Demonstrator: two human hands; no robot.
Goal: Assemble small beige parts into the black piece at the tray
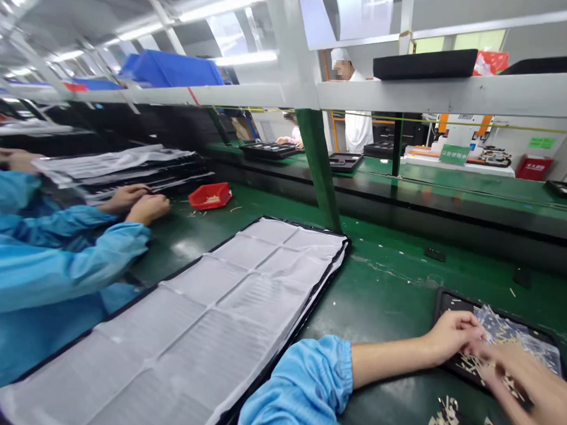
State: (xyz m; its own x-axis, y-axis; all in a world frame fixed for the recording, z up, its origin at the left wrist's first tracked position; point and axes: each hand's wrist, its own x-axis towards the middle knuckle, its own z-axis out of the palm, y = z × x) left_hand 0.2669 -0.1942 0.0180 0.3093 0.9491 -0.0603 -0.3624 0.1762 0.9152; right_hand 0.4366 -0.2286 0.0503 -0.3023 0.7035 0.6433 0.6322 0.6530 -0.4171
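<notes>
Two bare hands are working over a shallow black tray [441,300] at the lower right of the green bench [392,291]. The left hand [451,336], coming out of a blue sleeve [305,387], is resting on the tray's near-left part with its fingers curled down onto the scatter of small pale metal pieces [502,335] lying on a clear patterned sheet inside. The right hand [528,385] is blurred by motion, fingers stretched loosely across the tray's front; I cannot tell whether it is pinching a piece or only brushing over them.

Judging from this, the picking is going best if the left hand is steadying the tray while the right is lifting single pieces with fingertips rather than raking, since the parts are tiny, light and easily flicked over the low rim. More loose pieces [450,423] are already lying on the bench just in front of the tray.

As for other containers, a small red bin [210,195] is sitting farther back on the left, holding a few pale bits, and dark trays [267,150] are lying on the far line. A long flat black tray covered with white sheet [206,309] is stretching diagonally beside the left forearm. A co-worker's hands [142,202] in blue sleeves are busy at the left.
</notes>
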